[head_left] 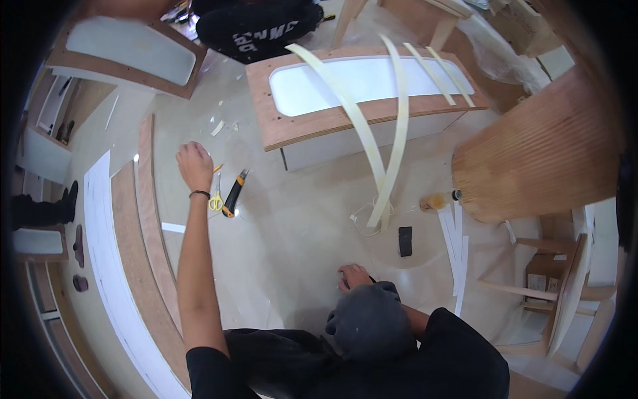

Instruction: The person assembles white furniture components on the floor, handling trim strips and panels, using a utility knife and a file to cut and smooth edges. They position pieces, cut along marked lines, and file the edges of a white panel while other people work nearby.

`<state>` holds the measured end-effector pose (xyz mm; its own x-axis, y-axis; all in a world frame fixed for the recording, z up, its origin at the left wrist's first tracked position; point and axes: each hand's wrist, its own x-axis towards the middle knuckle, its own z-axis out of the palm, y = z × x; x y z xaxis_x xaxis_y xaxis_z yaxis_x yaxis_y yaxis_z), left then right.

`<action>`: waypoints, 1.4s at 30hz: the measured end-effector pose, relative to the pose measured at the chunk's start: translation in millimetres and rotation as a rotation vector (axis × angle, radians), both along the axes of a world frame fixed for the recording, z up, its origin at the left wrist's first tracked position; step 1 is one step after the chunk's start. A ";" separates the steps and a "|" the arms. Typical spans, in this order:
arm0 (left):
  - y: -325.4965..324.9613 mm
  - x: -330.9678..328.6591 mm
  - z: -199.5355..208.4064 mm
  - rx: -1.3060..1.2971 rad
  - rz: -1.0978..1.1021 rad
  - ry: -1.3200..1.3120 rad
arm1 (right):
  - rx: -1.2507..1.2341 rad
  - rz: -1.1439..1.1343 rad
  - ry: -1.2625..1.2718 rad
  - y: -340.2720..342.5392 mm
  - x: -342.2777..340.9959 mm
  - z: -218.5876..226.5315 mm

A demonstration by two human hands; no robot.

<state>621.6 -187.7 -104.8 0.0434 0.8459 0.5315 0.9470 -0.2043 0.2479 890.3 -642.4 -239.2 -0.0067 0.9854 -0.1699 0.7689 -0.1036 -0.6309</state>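
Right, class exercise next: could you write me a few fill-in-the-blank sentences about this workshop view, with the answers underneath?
1. The scissors beside the utility knife have ____ handles.
2. The hand nearest the scissors is the person's ____ one.
3. The number of pale strips lying across the wood-framed white panel is ____.
4. The black rectangular block rests on the ____.

Missing words: yellow; left; four; floor.

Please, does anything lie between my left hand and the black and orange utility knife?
Yes: the yellow scissors lie between your left hand and the utility knife. A small orange object also shows beside that hand.
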 end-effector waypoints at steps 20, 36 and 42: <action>-47.8 24.7 41.9 -0.017 -0.062 -0.431 | 0.826 -0.863 0.365 220.2 156.4 204.4; -168.4 -134.9 -39.1 -0.402 0.299 0.160 | 0.513 0.066 0.568 286.1 -19.6 166.9; -205.8 -148.6 -19.7 -0.365 0.239 0.283 | 0.336 0.139 0.686 283.0 -114.1 178.2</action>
